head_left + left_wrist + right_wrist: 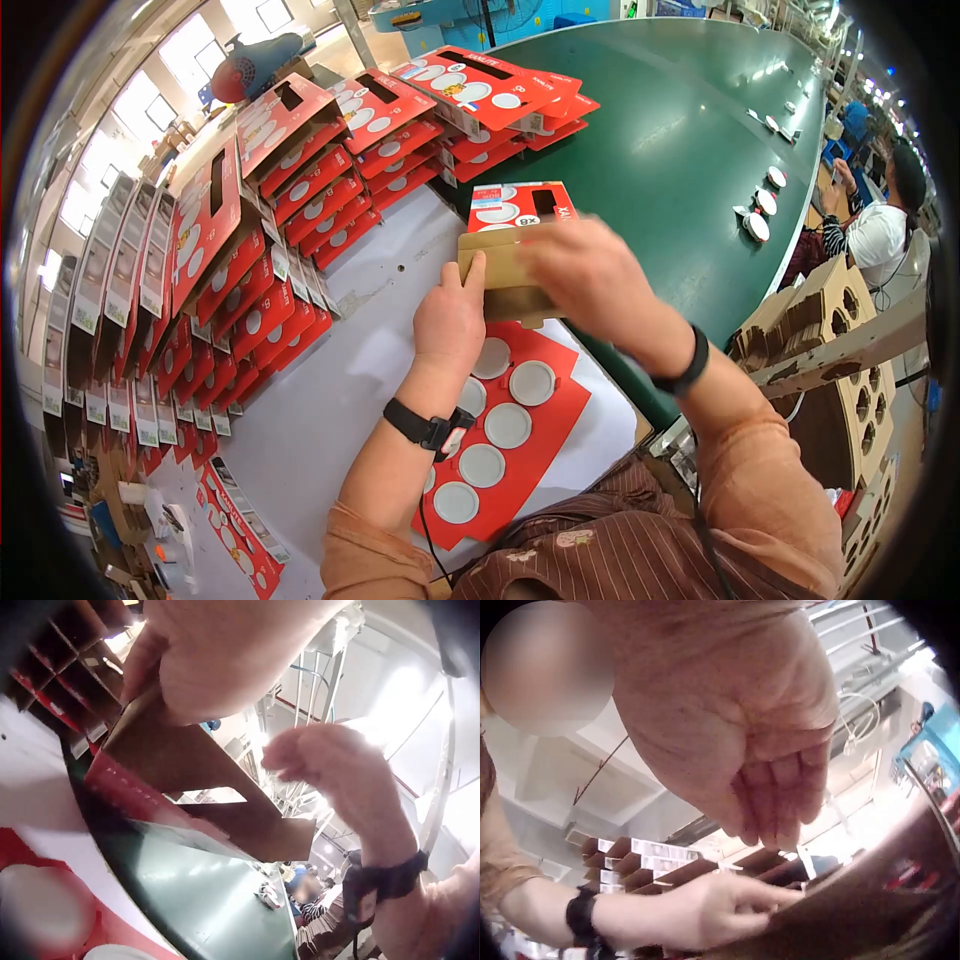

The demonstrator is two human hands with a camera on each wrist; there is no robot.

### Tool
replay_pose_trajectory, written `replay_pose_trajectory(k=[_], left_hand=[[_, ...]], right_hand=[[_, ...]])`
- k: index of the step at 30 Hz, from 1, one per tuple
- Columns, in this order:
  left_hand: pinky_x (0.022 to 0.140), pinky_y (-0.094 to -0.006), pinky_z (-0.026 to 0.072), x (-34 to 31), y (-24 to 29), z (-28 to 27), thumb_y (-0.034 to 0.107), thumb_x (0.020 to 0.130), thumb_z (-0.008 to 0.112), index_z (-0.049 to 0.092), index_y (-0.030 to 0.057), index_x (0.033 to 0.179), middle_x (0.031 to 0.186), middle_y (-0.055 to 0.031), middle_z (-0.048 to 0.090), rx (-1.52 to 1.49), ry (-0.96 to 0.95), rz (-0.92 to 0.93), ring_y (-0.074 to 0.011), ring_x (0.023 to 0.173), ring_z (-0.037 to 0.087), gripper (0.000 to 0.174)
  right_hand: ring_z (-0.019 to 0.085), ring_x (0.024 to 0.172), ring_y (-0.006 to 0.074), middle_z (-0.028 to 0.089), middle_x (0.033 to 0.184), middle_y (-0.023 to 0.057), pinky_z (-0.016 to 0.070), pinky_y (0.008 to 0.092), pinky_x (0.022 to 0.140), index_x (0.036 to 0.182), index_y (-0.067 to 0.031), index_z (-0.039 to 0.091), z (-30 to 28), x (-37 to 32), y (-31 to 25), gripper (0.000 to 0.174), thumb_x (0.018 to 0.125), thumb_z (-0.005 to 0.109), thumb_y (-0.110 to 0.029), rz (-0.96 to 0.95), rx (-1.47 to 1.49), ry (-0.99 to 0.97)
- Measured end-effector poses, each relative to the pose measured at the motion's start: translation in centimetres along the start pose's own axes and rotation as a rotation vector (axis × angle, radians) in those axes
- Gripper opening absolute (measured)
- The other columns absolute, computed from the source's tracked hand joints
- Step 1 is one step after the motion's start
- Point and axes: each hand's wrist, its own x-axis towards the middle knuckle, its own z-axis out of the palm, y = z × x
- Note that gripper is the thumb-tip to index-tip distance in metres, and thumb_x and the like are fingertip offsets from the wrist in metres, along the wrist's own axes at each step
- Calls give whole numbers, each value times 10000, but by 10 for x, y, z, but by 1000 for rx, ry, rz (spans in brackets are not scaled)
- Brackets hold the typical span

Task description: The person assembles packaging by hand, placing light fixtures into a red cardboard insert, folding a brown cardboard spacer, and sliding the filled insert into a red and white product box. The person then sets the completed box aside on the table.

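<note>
A red printed carton (515,205) with brown inner flaps stands in front of the person on the work surface. The left hand (450,318) grips its near left edge, and in the left wrist view the thumb side of that hand (225,660) lies against the brown cardboard (180,757). Over the carton's right side is the right hand (590,275), blurred in the head view. In the right wrist view the right hand (742,742) has its fingers extended and slightly bent, holding nothing. Below the carton lies a red sheet (540,430) with several white discs (508,425).
Stacked red cartons (225,230) fill the left side and back. A green conveyor (660,130) with several white lamps (766,202) runs along the right. Brown cardboard inserts (850,390) are stacked at the right, near a seated person (880,235).
</note>
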Motion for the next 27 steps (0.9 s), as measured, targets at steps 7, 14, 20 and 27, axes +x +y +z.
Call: replay_pose_trajectory(k=[7,14,20,27], left_hand=[[569,-451,467,4,17,-23,86,783,507,599,-4,680,677,-223,588,-399,74,-75,-362,666,601,165],[666,-395,535,25,24,5,80,747,564,679,23,766,790,-200,654,-224,105,-307,-321,777,660,129],[601,-433,513,-4,10,-27,77,671,591,651,11,649,699,-203,627,-180,188,-134,-349,675,635,92],[607,-465,486,-21,-24,-45,145,833,531,597,59,877,789,-158,560,-147,60,-37,-366,708,592,116]], right_hand=[[603,795,273,605,787,93,482,391,695,799,-83,624,18,-44,-16,148,688,688,-157,199,-165,-442],[569,975,357,597,1058,196,447,423,874,1124,2,570,60,-57,12,416,723,658,-66,110,-125,-462],[605,974,323,645,1030,169,475,414,847,1049,-35,651,64,-47,-1,290,849,444,-71,113,-57,-382],[514,1127,269,571,1184,94,405,407,951,1120,-112,617,-9,-35,-53,437,694,709,-137,-26,-233,39]])
